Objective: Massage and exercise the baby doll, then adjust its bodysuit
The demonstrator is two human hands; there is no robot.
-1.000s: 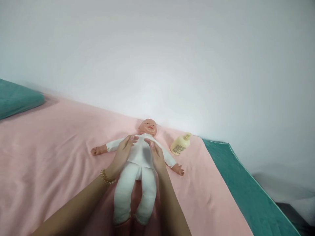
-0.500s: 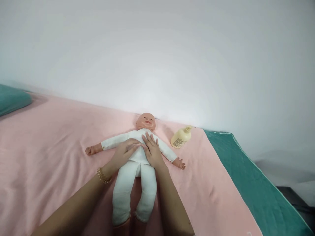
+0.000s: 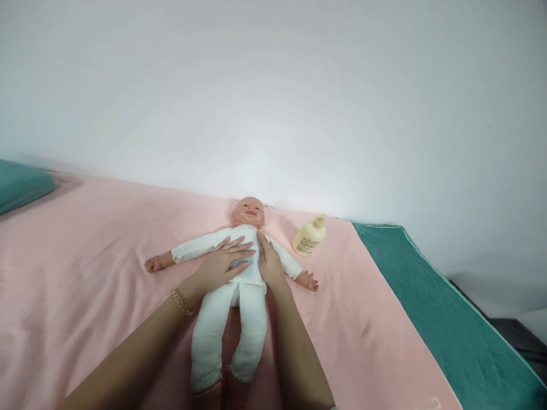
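A baby doll (image 3: 250, 341) in white clothes lies on its back, arms spread, its head toward the wall. My left hand (image 3: 220, 266) lies on the left part of its chest and belly, fingers spread and pointing across the torso. A beaded bracelet (image 3: 182, 302) circles my left wrist. Along the right side of the doll's torso rests my right hand (image 3: 270, 265), its fingers stretched toward the doll's shoulder and partly seen edge-on. Beyond the doll's right-side arm stands a pale yellow pump bottle (image 3: 309, 236) with printed text, apart from both hands.
A pink sheet (image 3: 94, 239) covers most of the bed, wrinkled at the left. Teal fabric (image 3: 427, 285) shows along the right edge. A teal pillow (image 3: 23, 185) lies at the far left. The white wall (image 3: 265, 102) rises behind the bed.
My hands have moved apart: the left now lies flatter across the belly with fingers spread, the right has shifted to the torso's right side. The view has shifted slightly.
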